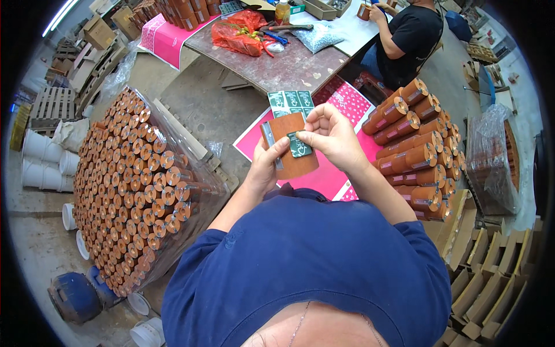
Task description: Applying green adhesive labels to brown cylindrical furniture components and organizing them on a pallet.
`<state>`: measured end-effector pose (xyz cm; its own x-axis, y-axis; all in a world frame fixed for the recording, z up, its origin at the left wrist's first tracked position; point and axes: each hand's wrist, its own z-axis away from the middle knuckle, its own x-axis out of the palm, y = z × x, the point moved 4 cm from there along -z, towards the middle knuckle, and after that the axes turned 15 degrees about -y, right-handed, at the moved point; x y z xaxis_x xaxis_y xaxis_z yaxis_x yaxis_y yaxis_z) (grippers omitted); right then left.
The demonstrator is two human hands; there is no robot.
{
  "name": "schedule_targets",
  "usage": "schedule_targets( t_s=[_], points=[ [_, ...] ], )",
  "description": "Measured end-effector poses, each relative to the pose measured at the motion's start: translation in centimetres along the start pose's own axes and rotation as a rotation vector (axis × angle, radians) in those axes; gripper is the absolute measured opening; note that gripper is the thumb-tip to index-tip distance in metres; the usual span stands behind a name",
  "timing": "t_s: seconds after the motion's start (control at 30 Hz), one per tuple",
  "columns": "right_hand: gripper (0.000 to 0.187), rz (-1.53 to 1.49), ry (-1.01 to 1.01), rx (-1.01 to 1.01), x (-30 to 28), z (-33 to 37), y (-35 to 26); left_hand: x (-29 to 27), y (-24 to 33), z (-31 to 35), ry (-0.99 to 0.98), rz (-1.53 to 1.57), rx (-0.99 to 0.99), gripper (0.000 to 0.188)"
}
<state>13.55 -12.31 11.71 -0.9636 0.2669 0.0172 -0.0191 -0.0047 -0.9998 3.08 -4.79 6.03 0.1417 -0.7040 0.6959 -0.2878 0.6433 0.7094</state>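
Note:
A brown wood-patterned cylinder [292, 165] with a metallic strip along its left edge is in front of my chest. My left hand [267, 162] grips its left side, with the thumb lying across the front. A small dark green sticker [301, 151] lies against the cylinder's front. At the sticker's upper right corner, my right hand [334, 136] has thumb and forefinger pinched together on it. Just beyond the cylinder, a sheet of green stickers [279, 103] lies partly hidden behind it.
Stacked brown cylinders [413, 153] stand at right. A large plastic-wrapped stack of cylinders [127, 191] fills the left. Ahead, a worktable [254, 69] bears a red plastic bag [238, 36] and a hammer [286, 27]. A co-worker [407, 40] is at the far right. Cardboard trays [491, 283] lie lower right.

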Motion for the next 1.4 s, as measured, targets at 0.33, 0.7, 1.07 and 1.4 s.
schedule_targets(
  t_s=[0.33, 0.7, 1.07, 1.4],
  points=[
    [0.027, -0.007, 0.07, 0.01, 0.0, -0.1, 0.5, 0.3, 0.3, 0.2, 0.011, -0.05, 0.005, 0.049],
    [0.025, 0.002, 0.093, 0.001, 0.3, 0.3, 0.4, 0.6, 0.3, 0.3, 0.018, -0.053, 0.023, 0.048],
    [0.027, 0.283, 0.138, -0.055, 0.6, 1.0, 0.2, 1.0, 0.2, 0.4, -0.021, -0.106, -0.006, 0.051],
    [0.048, 0.654, 0.278, -0.293, -0.1, 1.6, 0.1, 1.8, 0.0, 0.7, -0.016, -0.063, -0.042, 0.051]
  ],
)
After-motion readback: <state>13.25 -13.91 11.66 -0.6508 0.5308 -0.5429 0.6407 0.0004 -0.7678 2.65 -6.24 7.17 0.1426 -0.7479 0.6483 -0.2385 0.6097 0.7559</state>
